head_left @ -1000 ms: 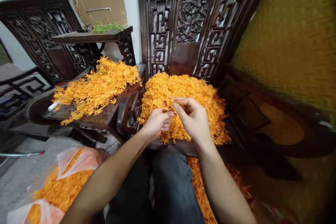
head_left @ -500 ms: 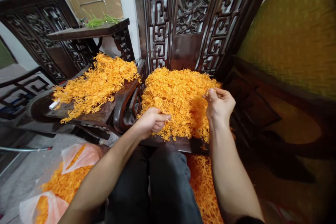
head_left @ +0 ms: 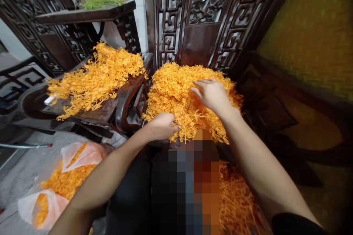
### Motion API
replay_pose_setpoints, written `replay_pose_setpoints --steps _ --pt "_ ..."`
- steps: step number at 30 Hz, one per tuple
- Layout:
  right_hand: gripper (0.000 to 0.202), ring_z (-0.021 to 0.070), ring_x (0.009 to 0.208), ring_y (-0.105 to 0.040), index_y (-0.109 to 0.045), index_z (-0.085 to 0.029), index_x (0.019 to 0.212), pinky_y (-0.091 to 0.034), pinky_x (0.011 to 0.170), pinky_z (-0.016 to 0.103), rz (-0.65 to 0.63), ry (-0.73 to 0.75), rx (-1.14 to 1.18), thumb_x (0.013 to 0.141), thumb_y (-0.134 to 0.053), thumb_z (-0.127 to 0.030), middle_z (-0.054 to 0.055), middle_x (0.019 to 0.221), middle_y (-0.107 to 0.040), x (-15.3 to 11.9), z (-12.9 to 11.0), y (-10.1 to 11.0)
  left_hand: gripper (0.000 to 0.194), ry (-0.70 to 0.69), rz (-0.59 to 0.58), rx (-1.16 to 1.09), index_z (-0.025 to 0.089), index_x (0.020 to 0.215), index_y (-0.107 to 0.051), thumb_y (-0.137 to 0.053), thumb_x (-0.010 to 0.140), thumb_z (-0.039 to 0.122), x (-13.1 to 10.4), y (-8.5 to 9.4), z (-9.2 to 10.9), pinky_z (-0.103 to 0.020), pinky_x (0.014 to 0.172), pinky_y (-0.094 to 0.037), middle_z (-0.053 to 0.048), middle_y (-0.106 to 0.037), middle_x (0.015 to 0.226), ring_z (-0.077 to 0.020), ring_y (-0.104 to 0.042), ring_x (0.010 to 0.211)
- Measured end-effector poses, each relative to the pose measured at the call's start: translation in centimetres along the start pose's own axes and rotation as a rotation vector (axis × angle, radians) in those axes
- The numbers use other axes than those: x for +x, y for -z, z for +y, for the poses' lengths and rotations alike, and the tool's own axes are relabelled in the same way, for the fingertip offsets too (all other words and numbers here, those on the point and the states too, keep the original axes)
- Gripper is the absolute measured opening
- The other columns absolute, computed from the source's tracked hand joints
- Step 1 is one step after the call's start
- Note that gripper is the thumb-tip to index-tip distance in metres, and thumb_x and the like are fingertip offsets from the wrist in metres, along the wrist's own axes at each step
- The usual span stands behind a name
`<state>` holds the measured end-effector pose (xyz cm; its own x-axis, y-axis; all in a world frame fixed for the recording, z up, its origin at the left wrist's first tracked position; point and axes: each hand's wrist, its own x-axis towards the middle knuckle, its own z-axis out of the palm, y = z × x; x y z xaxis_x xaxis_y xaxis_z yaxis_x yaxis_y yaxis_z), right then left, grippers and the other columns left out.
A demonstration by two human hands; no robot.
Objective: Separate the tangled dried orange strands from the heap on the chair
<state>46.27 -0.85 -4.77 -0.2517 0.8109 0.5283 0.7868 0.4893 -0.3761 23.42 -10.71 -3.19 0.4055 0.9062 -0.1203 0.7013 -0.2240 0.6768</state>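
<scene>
A big heap of stringy orange sprigs [head_left: 168,84], which look like moulded plastic, covers the dark wooden seat in front of me. At its near left edge my left hand [head_left: 163,126] is closed, with a paler orange sprig [head_left: 191,117] sticking out to the right of its fingers. My right hand [head_left: 211,93] is over the right part of the heap. Its fingers are stretched out and apart, pointing left, and nothing shows in them; the fingertips are close to the sprigs.
A second orange pile [head_left: 96,77] lies on a wooden side table at left. Below it stands an open plastic bag [head_left: 82,156] of orange pieces. More orange strands [head_left: 237,198] lie low at right. Green stems [head_left: 103,0] rest on a raised shelf. Carved chair back [head_left: 201,44] behind.
My right hand has opened from a pinch and moved left and slightly up over the heap. The left hand stays near the same spot, still closed. The view has shifted slightly.
</scene>
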Motion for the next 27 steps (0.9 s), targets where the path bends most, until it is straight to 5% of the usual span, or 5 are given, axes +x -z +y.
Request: replay_pose_setpoints --steps 6,10,15,20,27 --pt "0.055 0.0271 0.108 -0.070 -0.067 -0.030 0.135 -0.053 0.098 0.044 -0.418 0.241 0.321 0.086 -0.073 -0.054 0.005 0.125 -0.073 -3.1 -7.2 5.8 0.029 -0.058 0.040 0.087 0.022 0.058 -0.046 -0.070 0.074 0.020 -1.2 -0.8 -0.3 -0.030 0.061 -0.031 0.003 -0.032 0.056 -0.0148 -0.035 0.054" --pt "0.032 0.0206 0.082 -0.070 -0.080 -0.027 0.110 -0.055 0.079 0.036 -0.580 0.287 0.291 0.091 -0.068 -0.051 0.005 0.095 -0.076 -4.1 -9.6 6.2 0.029 -0.096 0.130 0.039 0.022 0.059 -0.046 -0.069 0.077 0.016 -2.8 -1.2 0.9 -0.034 0.076 -0.041 0.004 -0.027 0.057 -0.0203 -0.047 0.062" --pt "0.030 0.0179 0.070 -0.064 -0.080 -0.024 0.081 -0.053 0.067 0.035 -0.440 0.090 0.555 0.086 -0.073 -0.052 0.004 0.081 -0.072 -3.4 -6.8 5.4 0.028 -0.155 0.135 -0.067 0.022 0.061 -0.049 -0.067 0.081 0.015 -4.1 -0.7 2.2 -0.031 0.069 -0.038 0.005 -0.027 0.054 -0.0155 -0.034 0.053" --pt "0.033 0.0123 0.047 -0.048 -0.075 -0.021 0.072 -0.046 0.050 0.033 0.309 -0.371 0.777 0.071 -0.085 -0.052 0.000 0.060 -0.060 -2.1 0.6 4.3 0.040 -0.134 -0.014 0.015 0.022 0.051 -0.040 -0.067 0.078 0.010 -4.8 -0.4 1.4 -0.030 0.063 -0.030 0.004 -0.025 0.051 -0.0149 -0.029 0.051" --pt "0.034 0.0193 0.067 -0.068 -0.078 -0.016 0.103 -0.056 0.069 0.039 0.064 -0.427 0.638 0.073 -0.084 -0.032 0.005 0.076 -0.073 -1.5 1.8 1.5 0.042 -0.017 0.031 -0.256 0.021 0.050 -0.043 -0.074 0.079 0.018 -2.6 -1.1 -0.8 -0.029 0.065 -0.028 0.004 -0.032 0.051 -0.0158 -0.034 0.055"
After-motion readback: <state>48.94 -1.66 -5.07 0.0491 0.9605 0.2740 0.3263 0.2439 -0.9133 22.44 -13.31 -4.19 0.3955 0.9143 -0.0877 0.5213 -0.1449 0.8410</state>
